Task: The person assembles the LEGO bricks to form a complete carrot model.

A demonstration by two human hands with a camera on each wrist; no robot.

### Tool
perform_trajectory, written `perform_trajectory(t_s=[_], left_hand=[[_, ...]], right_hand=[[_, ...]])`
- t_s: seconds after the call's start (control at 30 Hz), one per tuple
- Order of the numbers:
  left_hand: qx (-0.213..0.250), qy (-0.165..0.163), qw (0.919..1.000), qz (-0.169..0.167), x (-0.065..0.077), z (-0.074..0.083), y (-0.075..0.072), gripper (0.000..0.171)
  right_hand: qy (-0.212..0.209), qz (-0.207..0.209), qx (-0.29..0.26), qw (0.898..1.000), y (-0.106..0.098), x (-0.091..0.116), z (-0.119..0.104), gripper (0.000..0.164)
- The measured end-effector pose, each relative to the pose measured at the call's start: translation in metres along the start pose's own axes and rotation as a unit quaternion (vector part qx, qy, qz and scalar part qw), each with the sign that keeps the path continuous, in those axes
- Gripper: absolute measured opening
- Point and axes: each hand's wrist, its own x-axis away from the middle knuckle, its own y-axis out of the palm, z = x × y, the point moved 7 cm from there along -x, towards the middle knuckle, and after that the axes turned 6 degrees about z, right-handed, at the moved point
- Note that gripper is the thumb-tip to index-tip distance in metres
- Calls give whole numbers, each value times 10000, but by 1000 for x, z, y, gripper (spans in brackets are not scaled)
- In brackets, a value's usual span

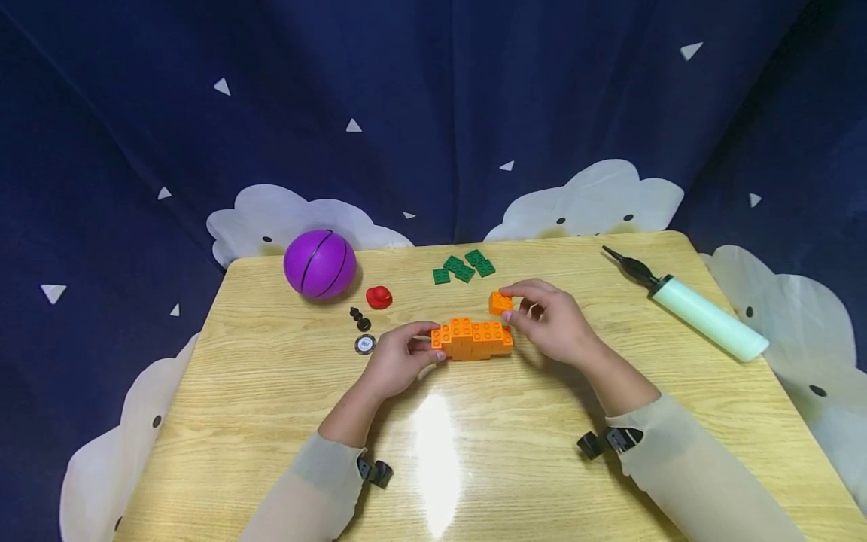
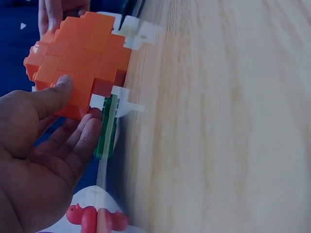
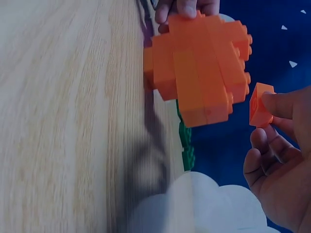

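Note:
An orange assembly of toy building bricks (image 1: 472, 340), stepped along its edges, is held at its left end by my left hand (image 1: 400, 360). In the left wrist view the thumb lies on the flat side of the orange assembly (image 2: 80, 53) and the other fingers are behind it. My right hand (image 1: 552, 320) pinches a small orange brick (image 1: 500, 302) between thumb and fingers, just behind the assembly's right end. The right wrist view shows this loose brick (image 3: 261, 104) apart from the assembly (image 3: 199, 63), off its studded side.
Green bricks (image 1: 463, 269) lie behind the assembly on the wooden table (image 1: 542, 467). To the left are a purple ball (image 1: 320, 264), a red toy duck (image 1: 378, 297), a black chess piece (image 1: 361, 320) and a poker chip (image 1: 365, 345). A hand pump (image 1: 707, 316) lies at the right.

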Motion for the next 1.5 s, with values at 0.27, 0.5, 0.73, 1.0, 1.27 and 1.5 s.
perform_trajectory(t_s=[0.27,0.5,0.73,1.0,1.27,1.5], left_hand=[[8,5,10000,3,0,1,0,46],[30,6,10000,-25,-1,0,0,47],[59,-6,10000,-43,-2,0,1,48],[92,-27,9999,-57,-1,1,1,48],[124,-11,9999,-45,-1,1,2,47],[49,-28,10000,38,-1,1,2,49]], right_hand=[[-190,-201,-67,9996,5,7,-15,34],[-366,-417,116,9984,12,12,-25,34],[-566,-549,383,9962,16,13,-32,34],[-662,-654,700,9932,20,13,-36,34],[-747,-697,884,9908,21,11,-38,33],[-808,-711,866,9904,22,11,-40,32]])
